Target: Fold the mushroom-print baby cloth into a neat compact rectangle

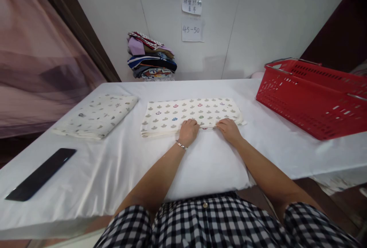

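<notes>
A folded white cloth (pixel 163 116) printed with small grey, red, blue and green motifs lies flat across the middle of the table. My left hand (pixel 189 131), a bracelet at its wrist, is closed on the cloth's near edge around its middle. Farther along the same edge, toward the right end, my right hand (pixel 229 129) pinches the fabric. Both thumbs are mostly hidden, and the layers at the near side look stacked. To the left lies a second folded white cloth (pixel 97 116) with a scattered print, apart from both hands.
A red plastic basket (pixel 304 102) with metal handles stands on the table's right side. A black flat slab (pixel 41 173), perhaps a phone, lies at the left front. Beyond the far edge of the white-covered table (pixel 120 167) rises a pile of folded fabrics (pixel 151 56) against the wall.
</notes>
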A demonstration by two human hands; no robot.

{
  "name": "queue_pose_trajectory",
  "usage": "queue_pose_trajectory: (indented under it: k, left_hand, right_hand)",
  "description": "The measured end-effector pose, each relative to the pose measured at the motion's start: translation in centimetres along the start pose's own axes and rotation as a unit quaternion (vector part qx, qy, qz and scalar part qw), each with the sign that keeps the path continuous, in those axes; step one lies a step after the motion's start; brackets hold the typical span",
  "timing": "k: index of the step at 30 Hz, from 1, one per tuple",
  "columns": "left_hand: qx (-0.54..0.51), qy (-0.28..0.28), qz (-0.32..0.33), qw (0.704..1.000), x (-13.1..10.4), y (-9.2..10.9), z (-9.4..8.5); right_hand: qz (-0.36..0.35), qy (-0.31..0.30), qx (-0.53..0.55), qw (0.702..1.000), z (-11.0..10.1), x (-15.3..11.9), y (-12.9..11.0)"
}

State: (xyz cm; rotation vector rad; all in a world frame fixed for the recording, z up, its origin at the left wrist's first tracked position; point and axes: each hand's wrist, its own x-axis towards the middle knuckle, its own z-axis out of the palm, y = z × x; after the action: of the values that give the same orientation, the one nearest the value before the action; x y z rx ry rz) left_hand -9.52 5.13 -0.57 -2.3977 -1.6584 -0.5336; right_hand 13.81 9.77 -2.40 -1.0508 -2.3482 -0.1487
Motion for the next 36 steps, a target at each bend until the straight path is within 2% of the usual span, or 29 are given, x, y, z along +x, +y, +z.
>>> queue_pose_trajectory:
  k: [8,12,15,19,22,27,36]
  left_hand:
    - [0.001,-0.024,0.013,1.0,0.6,0.1,-0.2]
    - [-0.021,-0.015,0.008,1.0,0.7,-0.1,0.0]
    - [-0.04,0.003,0.009,0.999,0.6,-0.2,0.0]
    - [-0.025,0.005,0.011,1.0,0.4,-0.2,0.0]
    - [-0.012,0.0,0.011,1.0,0.4,-0.1,-0.1]
    - [-0.017,0.001,0.011,1.0,0.5,0.0,0.1]
    - [-0.048,0.006,0.007,0.999,0.5,-0.2,0.2]
  right_hand:
    - [0.011,0.001,0.034,0.999,0.0,0.0,0.0]
    - [0.008,0.005,0.073,0.997,-0.5,-0.2,0.1]
    - [0.005,0.01,0.08,0.997,-1.3,-0.6,1.0]
    - [0.033,0.025,0.057,0.998,-2.8,-1.8,3.7]
    - [0.098,0.018,0.043,0.994,-4.0,-2.5,6.0]
    - [0.32,0.005,0.024,0.947,-4.9,-2.1,8.4]
    - [0.449,-0.151,0.019,0.88,-4.9,2.6,10.7]
